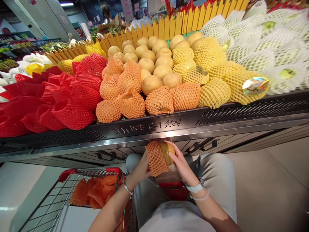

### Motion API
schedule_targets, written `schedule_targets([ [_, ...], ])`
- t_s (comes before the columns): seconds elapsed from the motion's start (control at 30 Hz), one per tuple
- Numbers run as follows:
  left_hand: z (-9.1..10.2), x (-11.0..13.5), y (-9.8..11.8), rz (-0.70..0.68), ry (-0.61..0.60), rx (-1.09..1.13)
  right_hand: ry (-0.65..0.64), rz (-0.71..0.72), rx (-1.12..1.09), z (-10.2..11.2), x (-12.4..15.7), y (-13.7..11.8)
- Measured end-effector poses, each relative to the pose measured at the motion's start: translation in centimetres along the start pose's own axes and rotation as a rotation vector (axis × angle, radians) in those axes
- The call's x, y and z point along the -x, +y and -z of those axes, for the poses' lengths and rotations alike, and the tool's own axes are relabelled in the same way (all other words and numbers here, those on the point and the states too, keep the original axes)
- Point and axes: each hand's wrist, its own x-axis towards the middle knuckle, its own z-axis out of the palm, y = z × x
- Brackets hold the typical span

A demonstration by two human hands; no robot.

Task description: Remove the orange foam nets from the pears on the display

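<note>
Just below the display shelf's front edge I hold a yellow-brown pear (168, 150) partly wrapped in an orange foam net (156, 158). My left hand (140, 169) grips the net from the left side. From the right, my right hand (180, 162) has its fingers curled on the bare end of the pear. On the shelf above lie bare pears (154, 66) and several net-wrapped ones in orange (131, 104).
The black shelf edge (149, 125) runs across the view. Red-netted fruit (70, 96) lies to the left, yellow-netted (212, 74) and white-netted fruit (265, 42) to the right. A shopping cart (72, 183) at lower left holds orange foam nets (96, 191). Tiled floor at right.
</note>
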Motion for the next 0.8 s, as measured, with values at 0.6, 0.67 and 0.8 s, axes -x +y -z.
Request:
schedule_targets([
  [0.6,-1.2,-0.6,1.7,0.362,0.601,0.536,0.109,0.375,0.431,-3.9,2.7,1.1],
  [0.67,-1.1,-0.4,1.7,0.41,0.657,0.566,0.233,0.574,0.585,-4.9,3.3,1.9],
  [0.8,-1.2,0.2,2.2,0.488,0.656,0.68,0.249,0.727,0.741,-6.2,3.0,3.5],
])
